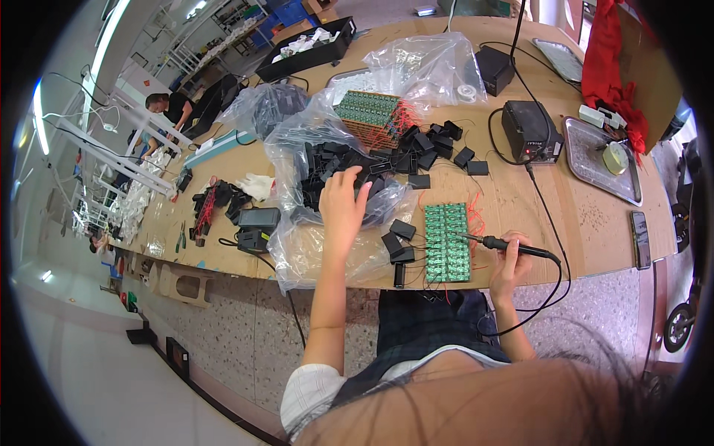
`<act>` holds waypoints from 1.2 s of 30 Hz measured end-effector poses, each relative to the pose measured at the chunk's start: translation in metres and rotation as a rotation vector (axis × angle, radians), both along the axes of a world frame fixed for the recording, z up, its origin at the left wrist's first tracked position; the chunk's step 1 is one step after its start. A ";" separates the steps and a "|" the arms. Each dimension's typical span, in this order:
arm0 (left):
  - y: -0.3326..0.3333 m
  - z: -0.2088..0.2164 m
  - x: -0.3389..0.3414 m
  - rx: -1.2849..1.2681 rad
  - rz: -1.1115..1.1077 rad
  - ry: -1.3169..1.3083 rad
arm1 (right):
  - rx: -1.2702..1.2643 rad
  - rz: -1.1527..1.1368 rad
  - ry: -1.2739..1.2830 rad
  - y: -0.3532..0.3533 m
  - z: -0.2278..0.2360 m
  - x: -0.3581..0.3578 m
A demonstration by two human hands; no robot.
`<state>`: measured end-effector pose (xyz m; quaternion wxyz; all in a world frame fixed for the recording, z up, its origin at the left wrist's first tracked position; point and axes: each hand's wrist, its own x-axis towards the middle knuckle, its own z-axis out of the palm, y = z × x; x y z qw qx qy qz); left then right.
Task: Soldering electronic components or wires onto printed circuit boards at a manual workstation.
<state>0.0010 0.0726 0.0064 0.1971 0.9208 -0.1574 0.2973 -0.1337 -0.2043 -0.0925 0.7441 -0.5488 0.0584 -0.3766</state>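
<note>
My left hand [343, 197] reaches into a clear plastic bag [286, 149] full of small black plastic cases [325, 157]. Its thumb and fingers are apart at the near side of the pile; whether the fingertips touch a case is hard to see. In my right hand [509, 269] is a soldering iron [492, 242], its tip pointing left over a green circuit board panel [447, 256]. Red wires [477, 219] stick out along the panel's right side, thin dark wires along its left. Several loose black cases [402, 229] lie just left of the panel.
Behind the bag stands a stack of green circuit boards [368, 111] with red wires. A black soldering station [529, 132], its cord trailing toward me, is at the right. Farther right are a metal tray [601, 167] and a phone [640, 239]. Pliers [181, 236] lie far left.
</note>
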 end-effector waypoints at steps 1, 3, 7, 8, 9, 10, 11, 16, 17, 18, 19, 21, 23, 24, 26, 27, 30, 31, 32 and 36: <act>0.005 -0.001 0.005 0.001 0.002 -0.003 | -0.002 0.003 -0.003 0.001 0.002 0.000; 0.011 -0.001 0.013 -0.017 -0.044 0.207 | -0.005 0.003 -0.007 0.001 0.002 0.001; 0.030 0.005 0.040 0.217 -0.393 0.160 | 0.010 0.008 -0.010 -0.001 0.000 0.001; 0.032 0.005 0.041 0.217 -0.391 0.161 | -0.001 0.009 -0.013 -0.001 0.000 0.001; 0.033 0.003 0.044 0.183 -0.454 0.161 | -0.002 0.005 -0.012 -0.001 0.000 0.001; 0.034 0.001 0.047 0.149 -0.517 0.160 | 0.000 0.007 -0.010 -0.001 0.000 0.001; 0.033 -0.002 0.048 0.149 -0.522 0.161 | 0.001 0.009 -0.008 -0.001 0.000 0.001; 0.026 -0.009 0.046 0.130 -0.584 0.097 | -0.034 -0.002 -0.017 0.000 0.003 0.003; 0.024 -0.012 0.047 0.128 -0.588 0.098 | -0.040 -0.001 -0.022 0.000 0.002 0.003; 0.024 -0.014 0.048 0.165 -0.607 0.078 | -0.041 -0.003 -0.021 0.000 0.002 0.003; 0.023 -0.016 0.049 0.202 -0.627 0.058 | -0.033 0.003 -0.015 0.000 0.003 0.002; 0.023 -0.018 0.051 0.213 -0.636 0.072 | -0.024 0.008 -0.009 0.000 0.004 0.002; 0.024 -0.018 0.055 0.225 -0.645 0.085 | -0.010 0.000 -0.011 0.000 0.003 0.002; 0.024 -0.016 0.057 0.223 -0.631 0.051 | -0.010 0.000 -0.011 0.000 0.004 0.002; 0.025 -0.014 0.058 0.222 -0.616 0.018 | -0.034 -0.001 -0.018 0.001 0.005 0.002; 0.021 -0.007 0.054 0.161 -0.532 -0.071 | -0.035 -0.004 -0.016 0.001 0.004 0.002; 0.010 -0.001 0.048 -0.036 -0.399 -0.201 | -0.018 0.025 -0.015 0.000 0.002 0.002; 0.005 -0.002 0.044 -0.438 -0.411 -0.077 | -0.021 0.026 -0.013 0.001 0.003 0.003; 0.001 -0.002 0.038 -0.838 -0.409 0.053 | -0.025 0.027 -0.011 0.001 0.004 0.004; -0.020 -0.003 0.001 -0.460 -0.429 0.093 | -0.029 -0.002 -0.008 0.002 0.009 0.008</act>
